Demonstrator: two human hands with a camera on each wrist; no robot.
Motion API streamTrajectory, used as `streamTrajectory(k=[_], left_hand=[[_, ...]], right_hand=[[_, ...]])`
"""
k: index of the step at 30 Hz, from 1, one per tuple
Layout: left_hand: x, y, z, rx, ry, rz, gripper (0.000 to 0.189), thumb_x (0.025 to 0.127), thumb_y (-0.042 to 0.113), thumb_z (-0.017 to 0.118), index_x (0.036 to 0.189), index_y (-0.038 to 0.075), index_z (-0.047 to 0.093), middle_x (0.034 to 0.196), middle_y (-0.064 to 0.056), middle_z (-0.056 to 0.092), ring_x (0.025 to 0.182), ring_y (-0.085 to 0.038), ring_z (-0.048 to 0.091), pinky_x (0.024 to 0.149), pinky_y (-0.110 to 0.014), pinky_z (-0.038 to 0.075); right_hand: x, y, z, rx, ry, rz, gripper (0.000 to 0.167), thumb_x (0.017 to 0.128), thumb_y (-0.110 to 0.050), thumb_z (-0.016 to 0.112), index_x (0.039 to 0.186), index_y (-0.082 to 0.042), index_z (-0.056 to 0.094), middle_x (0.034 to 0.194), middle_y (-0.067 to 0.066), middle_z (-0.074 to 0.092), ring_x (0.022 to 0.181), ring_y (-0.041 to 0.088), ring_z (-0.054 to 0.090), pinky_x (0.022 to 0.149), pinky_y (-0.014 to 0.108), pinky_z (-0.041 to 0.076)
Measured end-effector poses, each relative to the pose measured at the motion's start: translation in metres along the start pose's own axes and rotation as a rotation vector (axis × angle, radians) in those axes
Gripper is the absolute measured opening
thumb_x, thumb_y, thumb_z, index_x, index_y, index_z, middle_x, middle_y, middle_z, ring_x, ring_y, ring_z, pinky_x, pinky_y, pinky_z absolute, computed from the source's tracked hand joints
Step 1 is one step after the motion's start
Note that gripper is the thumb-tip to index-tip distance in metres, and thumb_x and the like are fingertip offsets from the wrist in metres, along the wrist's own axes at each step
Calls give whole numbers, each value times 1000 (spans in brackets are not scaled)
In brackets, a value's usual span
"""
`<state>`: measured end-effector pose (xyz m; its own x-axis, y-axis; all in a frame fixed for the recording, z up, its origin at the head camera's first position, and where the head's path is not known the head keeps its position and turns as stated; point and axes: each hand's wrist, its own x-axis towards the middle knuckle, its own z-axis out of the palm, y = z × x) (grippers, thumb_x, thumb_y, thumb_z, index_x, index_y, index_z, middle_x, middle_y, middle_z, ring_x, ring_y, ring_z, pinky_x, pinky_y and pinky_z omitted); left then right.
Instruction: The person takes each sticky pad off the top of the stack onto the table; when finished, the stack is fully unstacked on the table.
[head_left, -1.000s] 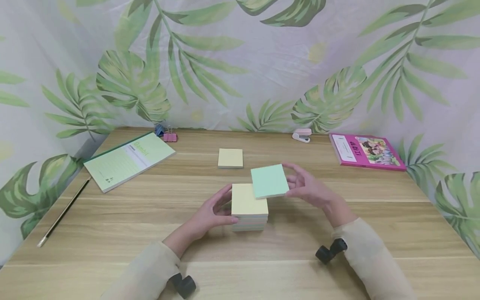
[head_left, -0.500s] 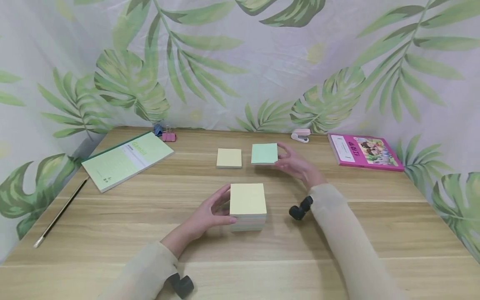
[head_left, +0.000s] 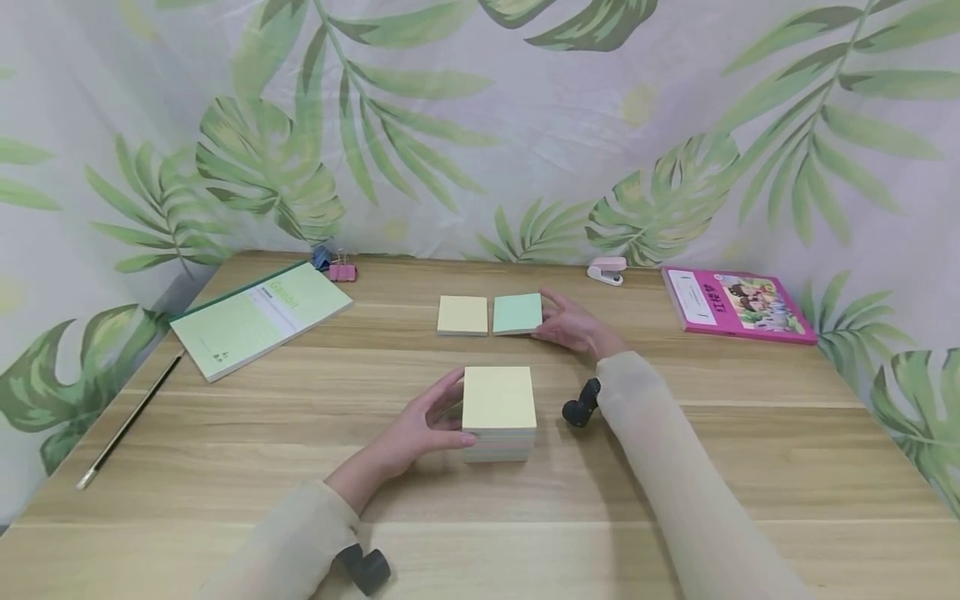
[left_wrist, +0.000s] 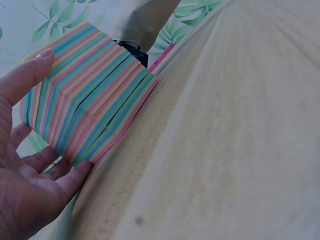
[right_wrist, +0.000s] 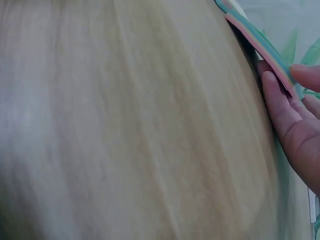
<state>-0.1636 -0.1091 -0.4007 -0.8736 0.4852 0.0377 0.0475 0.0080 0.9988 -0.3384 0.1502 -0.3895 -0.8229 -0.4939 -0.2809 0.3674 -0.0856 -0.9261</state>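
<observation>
The right hand [head_left: 573, 327] pinches the green pad [head_left: 517, 313], which is beside the yellow pad [head_left: 462, 316], by its right edge (it seems light, bendable, so this edge suits), while the left hand [head_left: 415, 429] holds the paper stack [head_left: 498, 398].

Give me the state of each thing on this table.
Stack, upright, held by left hand
Green pad, tilted, pinched by right hand
Yellow pad, flat
Notebook, closed
Book, closed
Pencil, lying flat
Pink clip, handles up
Blue clip, too small to tell
Stapler, too small to tell
</observation>
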Motion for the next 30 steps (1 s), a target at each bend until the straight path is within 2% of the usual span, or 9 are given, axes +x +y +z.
streamTrajectory(k=[6, 11, 14, 17, 19, 24, 26, 30], left_hand=[[1, -1, -1, 3, -4, -15, 87, 70, 12, 71, 138, 19, 18, 136, -11, 26, 120, -24, 30, 92, -35, 35], [0, -1, 0, 0, -3, -25, 86, 70, 11, 71, 138, 20, 19, 136, -11, 26, 119, -25, 31, 92, -35, 35], [-1, 0, -1, 3, -6, -29, 86, 71, 12, 71, 138, 20, 18, 136, -12, 26, 118, -27, 33, 92, -36, 34], [-2, 1, -1, 4, -6, -32, 87, 71, 12, 71, 138, 20, 17, 136, -12, 26, 117, -27, 34, 92, -36, 34], [-2, 1, -1, -1, -3, -31, 87, 70, 12, 71, 138, 20, 18, 136, -12, 26, 117, -28, 35, 92, -36, 34], [-1, -1, -1, -9, -3, 0, 87, 70, 9, 71, 138, 17, 18, 136, -14, 26, 118, -28, 33, 91, -36, 35], [-1, -1, 0, -9, -6, 8, 87, 70, 9, 71, 138, 16, 18, 135, -14, 27, 118, -28, 32, 91, -36, 35], [1, -2, 0, -15, -10, 15, 86, 70, 8, 70, 138, 16, 18, 135, -15, 27, 117, -29, 34, 91, -37, 35]], right_hand=[[-2, -2, -6, -5, -46, 22, 78, 82, 19, 35, 139, -16, -4, 137, 26, 6, 114, 34, 33, 93, 38, 33], [-17, -12, -17, -48, -74, 22, 67, 88, 10, 31, 137, -10, -9, 135, 30, 13, 120, 38, 24, 97, 43, 26], [-30, -19, -20, -73, -76, -6, 62, 90, 7, 29, 137, -7, -9, 134, 32, 12, 120, 42, 19, 98, 47, 20], [-44, -23, -18, -84, -101, -69, 61, 90, 7, 30, 137, -6, -6, 134, 33, 10, 119, 45, 17, 98, 49, 17], [-54, -23, -12, -88, -122, -125, 61, 88, 7, 35, 138, -5, 1, 133, 33, 12, 118, 45, 19, 97, 49, 19], [-81, -11, 15, -109, -274, -259, 64, 84, 3, 46, 137, -5, 11, 131, 34, 18, 117, 46, 22, 96, 52, 18], [-90, -4, 27, -156, -334, -287, 67, 83, 1, 50, 137, -4, 10, 131, 33, 20, 118, 45, 23, 96, 53, 17], [-104, 10, 45, -287, -388, -297, 74, 81, -4, 56, 138, -6, 9, 133, 28, 21, 120, 38, 24, 95, 52, 22]])
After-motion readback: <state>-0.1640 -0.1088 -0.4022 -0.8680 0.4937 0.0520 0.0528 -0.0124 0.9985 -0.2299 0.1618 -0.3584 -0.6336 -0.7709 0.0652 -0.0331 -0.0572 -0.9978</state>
